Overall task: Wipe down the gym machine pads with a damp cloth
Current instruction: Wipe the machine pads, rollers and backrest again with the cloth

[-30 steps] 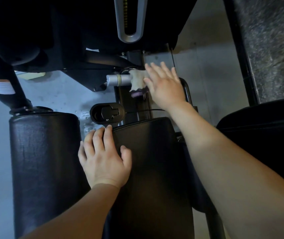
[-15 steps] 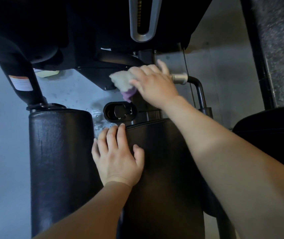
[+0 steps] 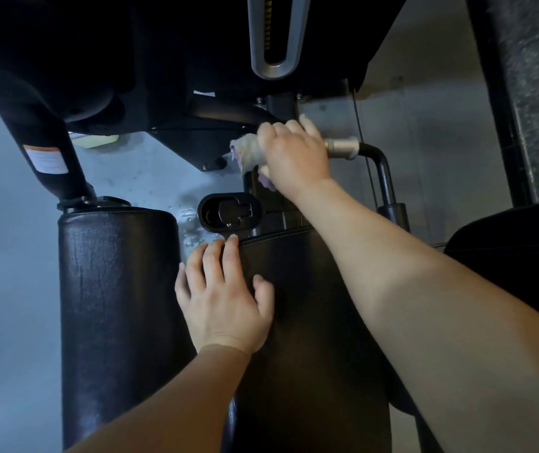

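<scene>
A black roller pad (image 3: 118, 305) stands at the left; the left hand (image 3: 225, 302) lies flat on the middle pad (image 3: 310, 322), fingers straight, holding nothing; just beyond its fingertips sits a black latch (image 3: 229, 212); the right hand (image 3: 294, 155) grips a pale cloth (image 3: 248, 153), fingers curled over it, beside a silver bar (image 3: 341, 148); another pad (image 3: 516, 243) shows far right.

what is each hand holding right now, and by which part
The right hand grips the cloth bunched under its fingers, one end sticking out. The left hand holds nothing, lying flat on the middle pad.
</scene>
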The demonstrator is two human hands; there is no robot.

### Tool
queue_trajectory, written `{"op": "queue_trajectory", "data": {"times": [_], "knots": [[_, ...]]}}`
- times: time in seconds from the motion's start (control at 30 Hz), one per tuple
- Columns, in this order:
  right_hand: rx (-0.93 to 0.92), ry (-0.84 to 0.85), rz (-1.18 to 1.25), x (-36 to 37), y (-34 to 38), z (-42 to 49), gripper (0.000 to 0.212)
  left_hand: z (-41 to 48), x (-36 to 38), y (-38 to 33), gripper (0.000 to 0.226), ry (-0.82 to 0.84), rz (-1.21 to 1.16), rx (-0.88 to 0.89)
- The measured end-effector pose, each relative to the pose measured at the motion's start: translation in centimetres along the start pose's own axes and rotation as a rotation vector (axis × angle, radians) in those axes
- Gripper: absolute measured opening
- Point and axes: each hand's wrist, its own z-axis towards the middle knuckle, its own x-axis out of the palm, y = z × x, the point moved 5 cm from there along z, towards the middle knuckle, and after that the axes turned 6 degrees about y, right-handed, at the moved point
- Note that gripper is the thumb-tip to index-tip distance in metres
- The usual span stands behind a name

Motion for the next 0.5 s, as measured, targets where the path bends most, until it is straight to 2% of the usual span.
{"op": "queue_trajectory", "data": {"times": [0.2,0.27,0.37,0.47,0.5], "knots": [[0.259,0.171,-0.183,0.4,-9.4,-3.1,0.063,0.0,0.0,-0.1,0.066,0.002,0.0,0.008],[0.328,0.192,-0.191,0.2,-11.3,-3.9,0.049,0.0,0.0,0.0,0.067,0.001,-0.005,0.003],[0.292,0.162,-0.167,-0.1,-11.2,-3.9,0.032,0.0,0.0,0.1,0.067,0.001,-0.013,0.007],[0.24,0.216,0.126,-0.6,-10.8,-4.0,0.017,0.0,-0.1,0.1,0.067,0.0,-0.011,0.007],[0.255,0.207,0.238,-1.1,-11.0,-4.1,0.022,0.0,-0.1,0.0,0.067,-0.002,-0.011,0.009]]}}
